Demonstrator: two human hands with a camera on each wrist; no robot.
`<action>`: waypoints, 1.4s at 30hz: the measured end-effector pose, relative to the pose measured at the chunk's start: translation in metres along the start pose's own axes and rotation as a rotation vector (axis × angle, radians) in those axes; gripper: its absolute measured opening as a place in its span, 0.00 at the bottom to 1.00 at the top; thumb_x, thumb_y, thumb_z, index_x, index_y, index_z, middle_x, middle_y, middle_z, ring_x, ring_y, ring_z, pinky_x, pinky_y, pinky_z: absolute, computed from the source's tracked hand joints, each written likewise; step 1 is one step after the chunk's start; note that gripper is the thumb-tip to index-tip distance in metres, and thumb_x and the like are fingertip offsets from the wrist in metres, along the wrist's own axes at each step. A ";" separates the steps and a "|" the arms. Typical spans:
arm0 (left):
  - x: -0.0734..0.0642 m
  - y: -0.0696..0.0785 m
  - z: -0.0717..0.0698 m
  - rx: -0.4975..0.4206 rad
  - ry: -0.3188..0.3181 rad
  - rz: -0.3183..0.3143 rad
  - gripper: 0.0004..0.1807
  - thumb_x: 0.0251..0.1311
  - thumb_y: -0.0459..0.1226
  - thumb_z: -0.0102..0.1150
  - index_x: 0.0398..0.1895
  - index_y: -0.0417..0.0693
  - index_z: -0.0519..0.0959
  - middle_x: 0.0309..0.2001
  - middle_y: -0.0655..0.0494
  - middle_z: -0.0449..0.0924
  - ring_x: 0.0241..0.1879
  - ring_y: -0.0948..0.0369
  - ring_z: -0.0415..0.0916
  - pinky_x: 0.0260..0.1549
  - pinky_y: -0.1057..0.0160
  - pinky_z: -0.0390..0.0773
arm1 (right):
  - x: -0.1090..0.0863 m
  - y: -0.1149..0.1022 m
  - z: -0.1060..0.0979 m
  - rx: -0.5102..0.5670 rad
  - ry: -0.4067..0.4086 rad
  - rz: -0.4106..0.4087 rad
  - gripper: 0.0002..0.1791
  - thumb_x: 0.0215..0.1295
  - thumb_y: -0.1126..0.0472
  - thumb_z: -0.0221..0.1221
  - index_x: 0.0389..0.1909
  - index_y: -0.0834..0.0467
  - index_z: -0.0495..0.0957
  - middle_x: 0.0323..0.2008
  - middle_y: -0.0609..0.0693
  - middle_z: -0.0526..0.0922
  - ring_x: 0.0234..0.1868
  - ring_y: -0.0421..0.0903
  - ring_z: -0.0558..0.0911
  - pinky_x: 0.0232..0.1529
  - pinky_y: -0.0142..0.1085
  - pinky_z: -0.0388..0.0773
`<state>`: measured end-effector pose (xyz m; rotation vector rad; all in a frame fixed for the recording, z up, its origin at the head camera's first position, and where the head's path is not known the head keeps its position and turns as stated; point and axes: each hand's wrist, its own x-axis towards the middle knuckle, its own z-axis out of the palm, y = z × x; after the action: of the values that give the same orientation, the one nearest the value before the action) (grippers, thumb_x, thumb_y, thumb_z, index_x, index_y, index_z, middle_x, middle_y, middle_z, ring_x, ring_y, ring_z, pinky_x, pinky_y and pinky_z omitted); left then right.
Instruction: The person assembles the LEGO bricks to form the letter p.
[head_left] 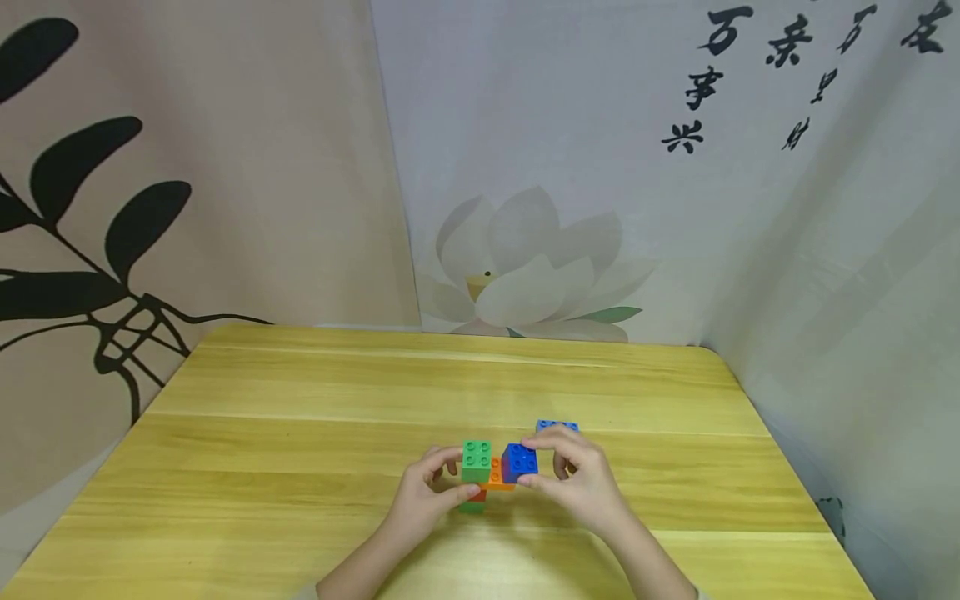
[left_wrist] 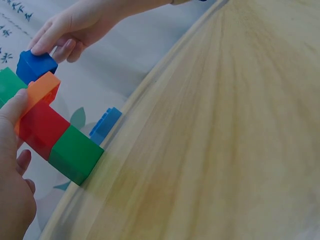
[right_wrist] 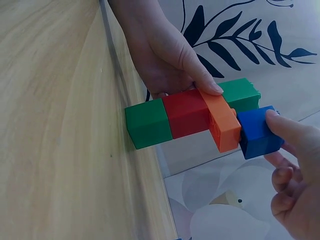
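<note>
A small tower of toy building blocks stands on the table. Its base is a green block, with a red block above it and a longer orange block across the top. A second green block sits on the orange block's left end. My left hand grips the tower, thumb at the orange block. Between thumb and fingers, my right hand pinches a dark blue block at the orange block's right end. Whether the blue block is fully seated, I cannot tell.
A lighter blue block lies on the wooden table behind my right hand, partly hidden by it. Printed curtains hang along the table's far edge and sides.
</note>
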<state>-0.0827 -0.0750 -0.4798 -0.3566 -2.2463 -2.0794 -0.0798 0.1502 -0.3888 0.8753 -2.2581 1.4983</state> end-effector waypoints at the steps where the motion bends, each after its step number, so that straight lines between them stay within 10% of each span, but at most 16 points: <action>1: 0.000 0.000 0.000 0.000 0.000 0.001 0.20 0.46 0.33 0.73 0.46 0.52 0.83 0.32 0.53 0.71 0.35 0.55 0.60 0.32 0.65 0.63 | 0.000 0.000 0.000 -0.004 -0.001 0.001 0.20 0.39 0.76 0.72 0.38 0.67 0.81 0.37 0.57 0.81 0.18 0.38 0.63 0.16 0.30 0.61; 42: 0.002 -0.002 -0.002 -0.009 -0.022 -0.026 0.21 0.45 0.32 0.74 0.47 0.48 0.83 0.32 0.51 0.70 0.36 0.54 0.65 0.26 0.69 0.75 | 0.002 0.000 0.004 0.011 -0.024 0.102 0.20 0.43 0.74 0.72 0.41 0.67 0.82 0.35 0.53 0.79 0.18 0.36 0.60 0.15 0.31 0.59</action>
<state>-0.0852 -0.0774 -0.4813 -0.3536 -2.2662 -2.1095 -0.0809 0.1461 -0.3899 0.7964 -2.3468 1.5532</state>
